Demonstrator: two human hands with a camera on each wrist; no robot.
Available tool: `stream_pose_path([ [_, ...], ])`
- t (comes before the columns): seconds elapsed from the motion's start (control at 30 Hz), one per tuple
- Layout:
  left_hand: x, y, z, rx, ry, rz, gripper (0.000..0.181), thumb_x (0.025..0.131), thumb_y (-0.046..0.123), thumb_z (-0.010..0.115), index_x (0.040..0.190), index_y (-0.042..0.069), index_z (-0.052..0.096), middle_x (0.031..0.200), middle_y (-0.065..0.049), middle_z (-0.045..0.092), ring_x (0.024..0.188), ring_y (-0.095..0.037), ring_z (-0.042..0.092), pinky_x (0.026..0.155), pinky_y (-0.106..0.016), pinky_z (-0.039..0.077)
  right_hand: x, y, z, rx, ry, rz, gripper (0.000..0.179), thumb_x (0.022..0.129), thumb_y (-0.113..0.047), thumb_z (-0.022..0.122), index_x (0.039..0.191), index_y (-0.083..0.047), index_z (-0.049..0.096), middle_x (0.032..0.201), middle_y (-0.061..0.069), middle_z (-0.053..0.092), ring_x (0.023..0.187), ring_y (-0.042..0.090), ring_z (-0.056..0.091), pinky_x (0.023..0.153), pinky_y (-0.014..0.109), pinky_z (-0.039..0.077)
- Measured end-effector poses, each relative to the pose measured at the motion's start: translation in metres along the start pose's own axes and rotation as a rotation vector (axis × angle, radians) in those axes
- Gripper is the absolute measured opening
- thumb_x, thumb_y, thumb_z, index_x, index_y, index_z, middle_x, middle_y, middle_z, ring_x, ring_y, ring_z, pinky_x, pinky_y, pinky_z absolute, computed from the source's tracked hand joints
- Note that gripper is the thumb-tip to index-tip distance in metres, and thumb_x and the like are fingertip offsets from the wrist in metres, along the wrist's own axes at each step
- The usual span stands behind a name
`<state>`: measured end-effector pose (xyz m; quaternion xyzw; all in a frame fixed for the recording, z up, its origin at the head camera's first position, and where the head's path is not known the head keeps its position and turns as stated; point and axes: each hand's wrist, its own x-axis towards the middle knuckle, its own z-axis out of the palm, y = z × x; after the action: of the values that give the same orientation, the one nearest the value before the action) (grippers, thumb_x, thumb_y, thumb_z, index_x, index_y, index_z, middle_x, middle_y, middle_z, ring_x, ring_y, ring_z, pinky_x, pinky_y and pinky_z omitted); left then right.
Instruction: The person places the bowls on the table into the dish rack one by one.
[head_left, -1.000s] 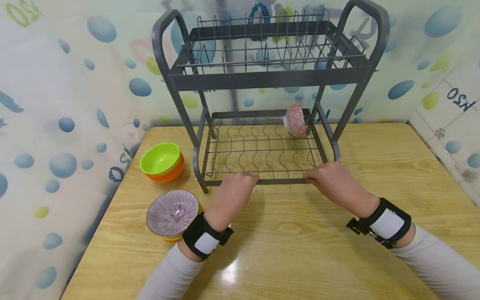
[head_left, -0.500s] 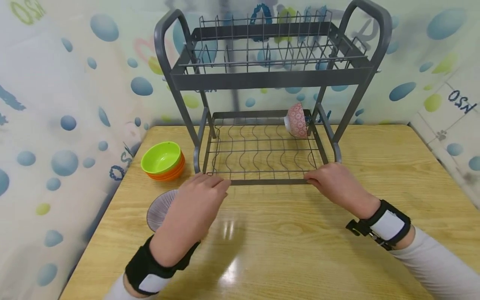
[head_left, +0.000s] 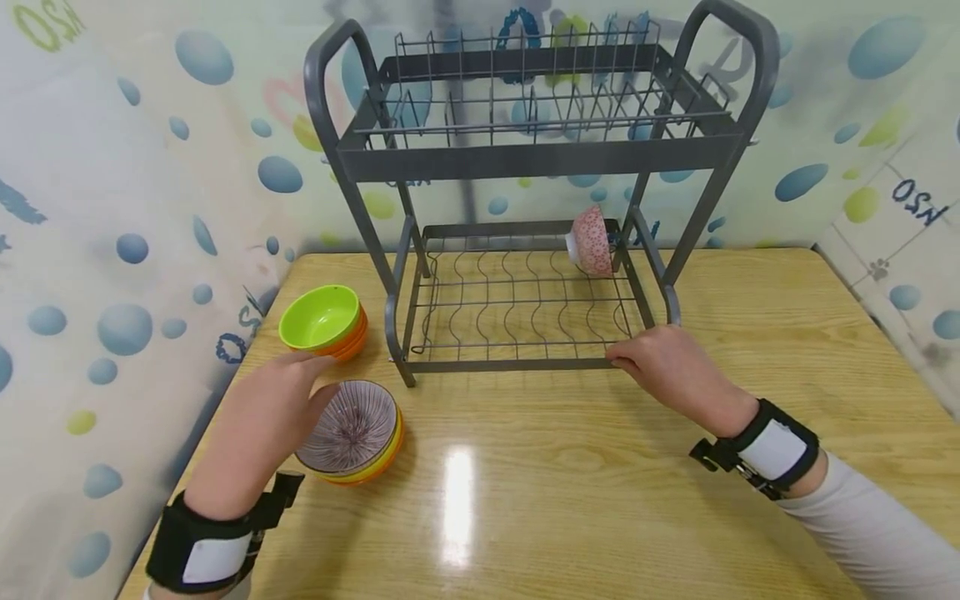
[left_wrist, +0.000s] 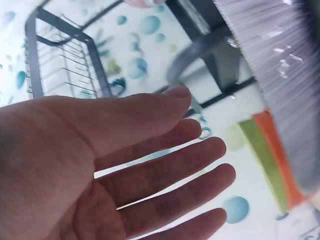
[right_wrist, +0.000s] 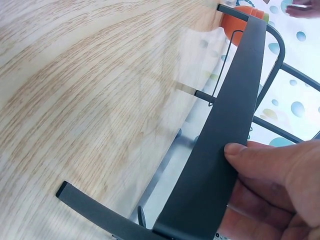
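A dark grey two-tier dish rack (head_left: 540,158) stands against the wall. My right hand (head_left: 675,371) grips the front rail of its lower tier, thumb pressed on the rail's flat face (right_wrist: 210,165) in the right wrist view. Over on the left, my left hand (head_left: 262,421) hovers beside a bowl with purple-grey streaks (head_left: 352,425), which tops a stack with yellow and orange rims. The left wrist view shows that hand's fingers (left_wrist: 175,155) spread and holding nothing, the streaked bowl (left_wrist: 270,75) close by. A pink patterned bowl (head_left: 592,242) sits on its side in the lower tier, at the right.
Behind the streaked bowl stands a second stack, a green bowl (head_left: 321,318) over orange ones. The wooden table (head_left: 585,483) meets a spotted wall (head_left: 150,208) at its left and back. The rack's upper tier (head_left: 540,158) has upright wire dividers.
My left hand has let go of the rack's front rail and moved left to the streaked bowl. My right hand keeps its grip on the rail.
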<state>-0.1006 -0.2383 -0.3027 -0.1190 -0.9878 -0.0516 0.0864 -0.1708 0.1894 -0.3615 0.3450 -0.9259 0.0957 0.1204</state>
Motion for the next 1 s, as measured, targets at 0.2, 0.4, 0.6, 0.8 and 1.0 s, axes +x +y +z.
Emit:
stream_pose_path([
  [0.2, 0.003, -0.016, 0.012, -0.025, -0.061, -0.031, 0.017, 0.078, 0.013, 0.076, 0.091, 0.005, 0.067, 0.075, -0.009, 0.065, 0.065, -0.024, 0.059, 0.056, -0.041, 0.049, 0.000, 0.000, 0.000, 0.000, 0.002, -0.001, 0.010, 0.081, -0.008, 0.072, 0.091, -0.008, 0.076, 0.076, 0.002, 0.074, 0.064, 0.012, 0.066, 0.059, 0.033, 0.055],
  [0.4, 0.009, -0.022, 0.026, -0.021, -0.100, -0.021, 0.011, 0.077, 0.008, 0.076, 0.086, 0.004, 0.071, 0.074, -0.007, 0.067, 0.064, -0.020, 0.057, 0.060, -0.041, 0.052, 0.000, 0.000, 0.000, 0.004, -0.008, 0.012, 0.011, 0.082, -0.008, 0.072, 0.092, -0.009, 0.076, 0.075, 0.002, 0.073, 0.063, 0.010, 0.065, 0.057, 0.032, 0.054],
  [0.6, 0.012, -0.023, 0.032, -0.019, -0.140, -0.036, 0.007, 0.076, 0.004, 0.076, 0.083, 0.005, 0.074, 0.074, -0.007, 0.068, 0.063, -0.019, 0.056, 0.061, -0.041, 0.054, 0.000, 0.000, 0.001, 0.011, -0.006, 0.015, 0.012, 0.081, -0.007, 0.072, 0.092, -0.009, 0.077, 0.076, 0.002, 0.074, 0.063, 0.010, 0.066, 0.057, 0.032, 0.055],
  [0.8, 0.013, -0.025, 0.033, -0.041, -0.156, -0.043, 0.009, 0.078, 0.004, 0.075, 0.086, 0.004, 0.074, 0.077, -0.009, 0.069, 0.065, -0.019, 0.056, 0.063, -0.041, 0.054, 0.000, 0.001, 0.001, 0.014, 0.008, 0.016, 0.012, 0.080, -0.007, 0.073, 0.091, -0.008, 0.077, 0.077, 0.003, 0.074, 0.064, 0.012, 0.067, 0.057, 0.032, 0.055],
  [1.0, 0.012, -0.028, 0.031, -0.099, -0.188, -0.043, 0.009, 0.075, 0.002, 0.077, 0.080, 0.005, 0.070, 0.068, -0.003, 0.062, 0.060, -0.016, 0.050, 0.055, -0.032, 0.047, -0.001, 0.001, 0.000, 0.020, -0.001, 0.022, 0.012, 0.081, -0.008, 0.072, 0.093, -0.008, 0.077, 0.078, 0.003, 0.074, 0.065, 0.012, 0.067, 0.058, 0.032, 0.055],
])
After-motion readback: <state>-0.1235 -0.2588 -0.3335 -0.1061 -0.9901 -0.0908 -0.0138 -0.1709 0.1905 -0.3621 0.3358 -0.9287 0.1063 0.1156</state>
